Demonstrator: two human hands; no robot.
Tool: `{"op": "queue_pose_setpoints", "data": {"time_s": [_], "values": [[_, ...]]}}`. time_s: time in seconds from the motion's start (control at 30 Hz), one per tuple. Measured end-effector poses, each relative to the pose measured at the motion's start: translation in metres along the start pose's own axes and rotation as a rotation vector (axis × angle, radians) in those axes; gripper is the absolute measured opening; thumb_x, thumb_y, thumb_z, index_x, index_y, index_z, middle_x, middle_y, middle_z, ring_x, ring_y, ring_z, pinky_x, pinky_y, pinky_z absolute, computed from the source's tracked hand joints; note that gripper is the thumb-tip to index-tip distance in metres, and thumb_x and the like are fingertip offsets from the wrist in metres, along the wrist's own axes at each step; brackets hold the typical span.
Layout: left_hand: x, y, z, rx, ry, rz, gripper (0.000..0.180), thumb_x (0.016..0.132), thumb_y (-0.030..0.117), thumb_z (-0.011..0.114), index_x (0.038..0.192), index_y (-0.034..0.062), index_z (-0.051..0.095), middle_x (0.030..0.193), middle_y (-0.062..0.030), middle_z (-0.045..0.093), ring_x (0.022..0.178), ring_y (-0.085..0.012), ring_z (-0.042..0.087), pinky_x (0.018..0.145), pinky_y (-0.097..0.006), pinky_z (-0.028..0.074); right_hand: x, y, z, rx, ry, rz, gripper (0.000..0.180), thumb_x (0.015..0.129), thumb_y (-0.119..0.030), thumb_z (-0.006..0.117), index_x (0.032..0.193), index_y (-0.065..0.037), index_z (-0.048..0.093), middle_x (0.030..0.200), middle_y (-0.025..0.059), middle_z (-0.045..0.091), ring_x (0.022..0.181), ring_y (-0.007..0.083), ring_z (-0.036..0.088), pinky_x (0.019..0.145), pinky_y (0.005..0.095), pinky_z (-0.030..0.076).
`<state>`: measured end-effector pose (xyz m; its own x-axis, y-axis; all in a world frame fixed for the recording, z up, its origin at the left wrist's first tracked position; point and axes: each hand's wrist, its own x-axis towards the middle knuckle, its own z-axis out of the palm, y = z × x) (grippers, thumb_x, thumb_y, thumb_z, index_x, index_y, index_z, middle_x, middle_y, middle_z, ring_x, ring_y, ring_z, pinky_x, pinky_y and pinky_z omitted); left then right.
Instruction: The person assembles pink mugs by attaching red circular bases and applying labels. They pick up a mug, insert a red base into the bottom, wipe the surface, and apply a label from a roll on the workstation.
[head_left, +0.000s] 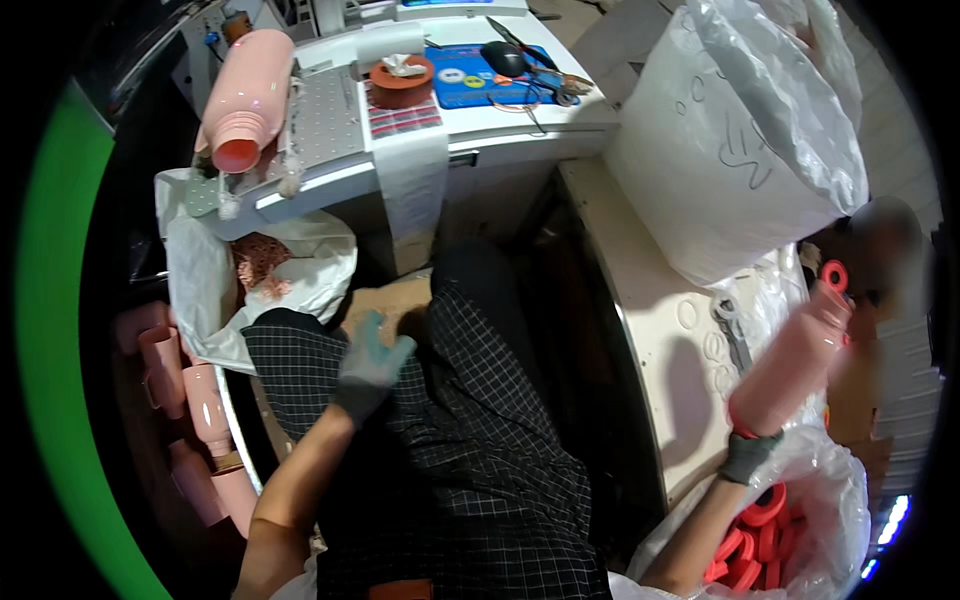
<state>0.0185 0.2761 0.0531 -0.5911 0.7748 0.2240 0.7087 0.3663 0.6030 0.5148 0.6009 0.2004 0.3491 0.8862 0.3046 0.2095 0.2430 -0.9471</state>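
My right hand [752, 457], in a dark-cuffed glove, is closed on the lower end of a pink bottle [785, 370] at the right. The bottle is tilted, its neck toward the upper right, and a red ring [834, 276] shows at the neck. The bottle hides most of the fingers. My left hand [372, 365], in a grey and green glove, hovers over my lap with fingers apart and nothing in it. Below the right hand, a clear plastic bag [845, 490] holds several red ring-shaped parts [765, 535].
Another pink bottle [250, 85] lies on the white workbench [330, 185], near a tape roll [402, 80], pliers [520, 42] and a black mouse [503, 58]. A white bag [190, 270] holds pink scraps. Pink bottles [205, 410] fill the left side. A large white sack [690, 150] stands right.
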Motion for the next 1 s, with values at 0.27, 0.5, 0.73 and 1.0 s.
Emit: {"op": "queue_pose_setpoints", "data": {"time_s": [0.27,0.5,0.73,1.0], "values": [[0.056,0.046,0.016,-0.663,-0.238,-0.514,0.026,0.103,0.026,0.062,0.108,0.0018,0.067,0.09,-0.0161,0.072,0.084,-0.0263,0.073,0.076,-0.039,0.057,0.017,0.026,0.029,0.179,-0.248,0.22,0.038,0.106,-0.03,0.058,0.133,-0.006,0.067,0.119,0.0039,0.067,0.102,0.0136,0.058,0.088,0.0287,0.049],[0.252,0.178,0.043,-0.56,0.149,0.278,0.047,0.095,0.027,0.067,0.131,-0.001,0.06,0.123,-0.0229,0.062,0.103,-0.04,0.065,0.093,-0.046,0.053,-0.202,-0.102,0.241,-0.178,-0.978,-0.98,0.048,0.088,-0.021,0.079,0.128,0.0,0.063,0.125,0.0181,0.062,0.109,0.0345,0.062,0.095,0.0439,0.051],[0.089,0.134,-0.025,-0.059,0.276,0.35,0.054,0.094,0.037,0.073,0.139,0.0109,0.057,0.129,-0.0142,0.061,0.117,-0.0354,0.061,0.104,-0.051,0.046,-0.155,0.118,0.223,-0.381,-1.199,-0.403,0.048,0.093,-0.031,0.076,0.126,0.001,0.065,0.124,0.0245,0.066,0.109,0.0384,0.064,0.093,0.0471,0.052],[0.085,-0.007,-0.02,-0.309,0.491,-0.321,0.055,0.096,0.024,0.075,0.139,-0.002,0.055,0.136,-0.0201,0.058,0.122,-0.0311,0.06,0.107,-0.042,0.049,-0.139,-0.029,0.345,-0.15,-0.93,-0.454,0.04,0.095,-0.021,0.077,0.127,0.0,0.067,0.124,0.0198,0.069,0.111,0.0319,0.068,0.097,0.0418,0.055]]}}
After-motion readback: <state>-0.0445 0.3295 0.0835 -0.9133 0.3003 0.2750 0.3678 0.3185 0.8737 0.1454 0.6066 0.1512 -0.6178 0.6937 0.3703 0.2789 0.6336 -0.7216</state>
